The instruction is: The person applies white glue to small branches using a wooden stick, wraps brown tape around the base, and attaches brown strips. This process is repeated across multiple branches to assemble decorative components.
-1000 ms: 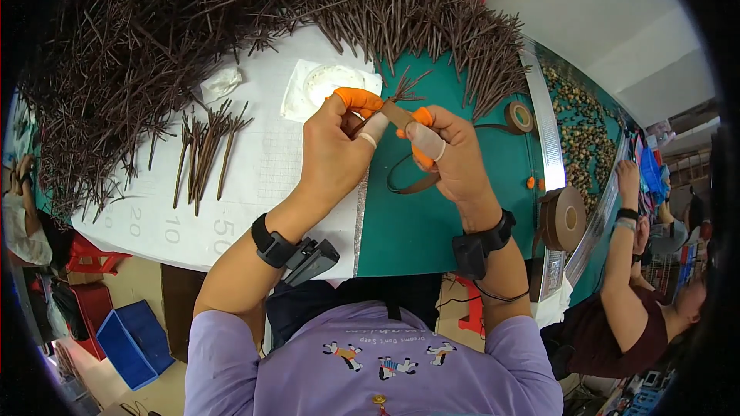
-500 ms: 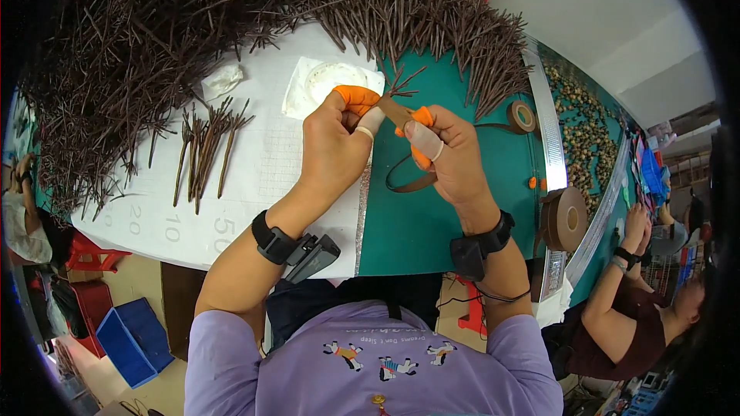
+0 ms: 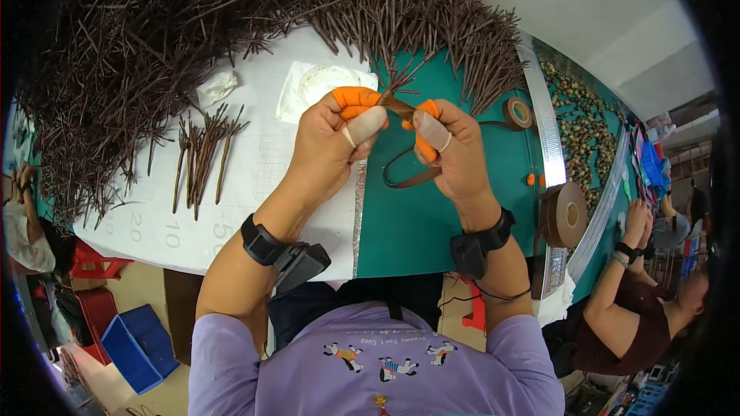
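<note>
My left hand (image 3: 335, 131), with orange and pale finger covers, pinches a brown branching twig (image 3: 398, 79) near its base, the fork pointing away from me. In my right hand (image 3: 456, 142), covered the same way on some fingers, a flat brown tape (image 3: 398, 106) is gripped close beside the left fingers. The tape lies against the twig's stem and looks twisted there. Below the right fingers a tape loop (image 3: 415, 181) hangs over the green mat. Farther right stands a small tape roll (image 3: 517, 113) with a strip leading toward that hand. My fingers hide most of the stem.
Heaps of brown twigs (image 3: 123, 54) cover the far left, with a row of twigs (image 3: 416, 19) behind. A white dish (image 3: 324, 83) and several loose twigs (image 3: 202, 160) lie left. Right are a larger roll (image 3: 566, 216), a metal edge strip (image 3: 549, 123) and a co-worker (image 3: 636, 316).
My left thumb has come up onto the twig's base, and both hands now pinch close together. The tape between them, flat and wide before, has turned and lies narrower.
</note>
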{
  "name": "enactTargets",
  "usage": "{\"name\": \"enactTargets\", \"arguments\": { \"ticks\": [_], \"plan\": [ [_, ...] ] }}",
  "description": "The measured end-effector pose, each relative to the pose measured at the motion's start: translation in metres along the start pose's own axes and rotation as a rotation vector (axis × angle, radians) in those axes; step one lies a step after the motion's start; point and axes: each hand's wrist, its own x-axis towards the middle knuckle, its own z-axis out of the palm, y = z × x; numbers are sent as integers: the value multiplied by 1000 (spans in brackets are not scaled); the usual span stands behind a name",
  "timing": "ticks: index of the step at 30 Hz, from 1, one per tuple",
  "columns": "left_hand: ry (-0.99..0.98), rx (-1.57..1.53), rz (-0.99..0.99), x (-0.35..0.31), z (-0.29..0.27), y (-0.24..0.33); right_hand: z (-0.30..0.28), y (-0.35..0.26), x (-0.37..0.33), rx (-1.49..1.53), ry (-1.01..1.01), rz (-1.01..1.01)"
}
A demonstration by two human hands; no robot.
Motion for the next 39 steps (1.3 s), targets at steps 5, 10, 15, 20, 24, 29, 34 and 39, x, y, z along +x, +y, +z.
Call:
{"name": "enactTargets", "arguments": {
  "ticks": [5, 10, 15, 20, 24, 29, 34, 39],
  "plan": [
    [-78, -239, -132, 0, -2, 0, 0, 1, 0, -28, -1, -13],
    [-84, -292, -168, -1, -1, 0, 1, -1, -2, -147, 5, -16],
    [-41, -141, -83, 0, -2, 0, 5, -4, 0, -128, -58, -132],
    [61, 72, -16, 0, 4, -1, -1, -13, 7, -1031, 110, -606],
    [84, 122, 22, -1, 3, -5, -1, -2, 4, -784, -33, -397],
    [52, 121, -10, 1, 3, -7, -1, 0, 3, -437, 18, -122],
    [2, -72, -102, -1, 0, -7, 12, -10, 1, -183, 30, -39],
    [-74, -280, -201, -2, 0, -8, 6, -2, 0, 13, 21, 23]
  ]
}}
